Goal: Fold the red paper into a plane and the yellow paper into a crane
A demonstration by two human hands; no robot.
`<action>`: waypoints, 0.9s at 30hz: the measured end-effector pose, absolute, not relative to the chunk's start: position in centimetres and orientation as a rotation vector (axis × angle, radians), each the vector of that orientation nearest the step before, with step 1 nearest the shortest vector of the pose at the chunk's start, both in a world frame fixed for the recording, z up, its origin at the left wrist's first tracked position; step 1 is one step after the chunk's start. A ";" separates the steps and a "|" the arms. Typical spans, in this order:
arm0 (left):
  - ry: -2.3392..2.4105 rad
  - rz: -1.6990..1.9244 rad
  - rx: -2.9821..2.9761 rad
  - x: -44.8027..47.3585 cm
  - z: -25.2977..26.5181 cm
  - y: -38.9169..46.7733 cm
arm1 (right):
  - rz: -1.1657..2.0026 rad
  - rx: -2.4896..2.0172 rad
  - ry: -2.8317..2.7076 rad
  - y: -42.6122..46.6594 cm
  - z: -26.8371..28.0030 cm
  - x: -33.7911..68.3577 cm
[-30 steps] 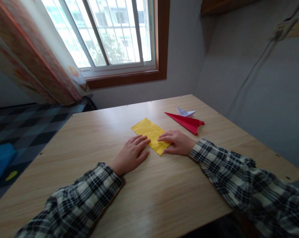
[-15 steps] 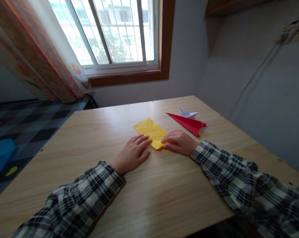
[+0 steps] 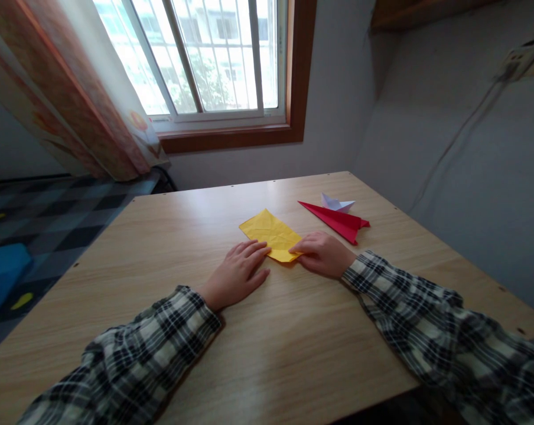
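Note:
A creased sheet of yellow paper (image 3: 269, 229), folded into a rough rectangle, lies slantwise on the wooden table (image 3: 293, 354). My left hand (image 3: 237, 273) rests flat at its near left edge, fingers stretched out, with the fingertips on the paper. At the near right corner, my right hand (image 3: 322, 254) pinches the paper between thumb and fingers. That corner is lifted a little off the tabletop. Part of the paper's right edge is hidden under the right fingers.
Beyond my right hand lie a red paper plane (image 3: 338, 221) and a white paper boat (image 3: 338, 203). A blue folded paper (image 3: 5, 274) sits on the checked bedding (image 3: 72, 206) at the left. Behind the table are a window (image 3: 218, 65) and a curtain (image 3: 85, 88).
My right fingers have closed on the near right corner of the yellow paper and raised it, so the near edge looks bent. My left hand stays in place.

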State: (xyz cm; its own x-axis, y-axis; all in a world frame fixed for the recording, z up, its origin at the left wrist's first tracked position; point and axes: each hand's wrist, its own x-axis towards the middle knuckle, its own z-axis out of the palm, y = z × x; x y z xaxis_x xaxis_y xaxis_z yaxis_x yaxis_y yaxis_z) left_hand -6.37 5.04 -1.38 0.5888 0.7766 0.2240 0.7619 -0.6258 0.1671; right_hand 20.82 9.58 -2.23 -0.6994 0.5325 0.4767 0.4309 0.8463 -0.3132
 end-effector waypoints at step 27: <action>1.350 0.445 2.780 -6.5 -1.9 5.1 | 0.155 -0.894 -2.419 9.7 -2.0 21.3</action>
State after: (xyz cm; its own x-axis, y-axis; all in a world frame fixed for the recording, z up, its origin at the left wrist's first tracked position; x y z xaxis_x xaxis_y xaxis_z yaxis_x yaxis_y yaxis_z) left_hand -6.52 5.09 -1.93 0.5857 0.7725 0.2454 0.7670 -0.6261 0.1401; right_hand 21.30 9.74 -1.97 -0.6268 0.6308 0.4574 0.5673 0.7718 -0.2871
